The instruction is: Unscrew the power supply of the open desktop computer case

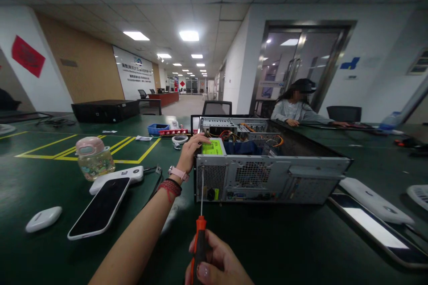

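An opened computer case lies on its side on the green table, its back panel facing me. Inside its left corner is a power supply with a bright green label. My left hand is closed over that corner, fingertips on top of the power supply; its thumb is hidden. In my right hand is an orange-and-black screwdriver, fingers wrapped round the handle. Its long shaft points away from me, with the tip at the upper left of the power supply's vented back face. Whether the tip touches a screw I cannot tell.
On the left are a pink-lidded bottle, a phone, a white power bank and a white earbud case. Another phone lies right. Behind are a blue tray and a black case. A person sits across.
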Motion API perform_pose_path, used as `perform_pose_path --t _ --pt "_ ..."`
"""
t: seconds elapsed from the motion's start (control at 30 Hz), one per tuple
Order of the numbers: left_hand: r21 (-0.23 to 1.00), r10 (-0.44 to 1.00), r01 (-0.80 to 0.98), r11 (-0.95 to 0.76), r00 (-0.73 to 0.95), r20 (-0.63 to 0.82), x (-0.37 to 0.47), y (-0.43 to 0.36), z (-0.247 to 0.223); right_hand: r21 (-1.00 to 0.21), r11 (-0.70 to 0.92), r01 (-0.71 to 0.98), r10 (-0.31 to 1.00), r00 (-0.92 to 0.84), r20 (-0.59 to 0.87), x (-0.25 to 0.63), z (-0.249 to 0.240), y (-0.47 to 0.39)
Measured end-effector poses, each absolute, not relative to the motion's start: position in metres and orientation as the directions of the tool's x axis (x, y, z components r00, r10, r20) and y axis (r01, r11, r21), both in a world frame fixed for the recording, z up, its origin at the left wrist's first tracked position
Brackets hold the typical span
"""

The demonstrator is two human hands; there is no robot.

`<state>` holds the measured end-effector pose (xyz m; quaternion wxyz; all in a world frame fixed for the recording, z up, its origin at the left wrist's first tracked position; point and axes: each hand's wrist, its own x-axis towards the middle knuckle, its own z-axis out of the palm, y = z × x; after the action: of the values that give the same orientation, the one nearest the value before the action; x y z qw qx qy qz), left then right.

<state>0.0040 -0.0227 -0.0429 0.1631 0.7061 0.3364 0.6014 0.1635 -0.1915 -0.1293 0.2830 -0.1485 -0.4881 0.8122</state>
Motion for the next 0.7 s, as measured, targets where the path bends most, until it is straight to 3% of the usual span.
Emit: perform_pose_path --t 0.7 --pt "0.632 0.650 0.209 -0.746 0.024 0.759 0.0060 -0.0205 -0.0472 -0.861 -0.376 -0.341 0.569 -0.819 0.076 0.1642 -0.1264 -0.1895"
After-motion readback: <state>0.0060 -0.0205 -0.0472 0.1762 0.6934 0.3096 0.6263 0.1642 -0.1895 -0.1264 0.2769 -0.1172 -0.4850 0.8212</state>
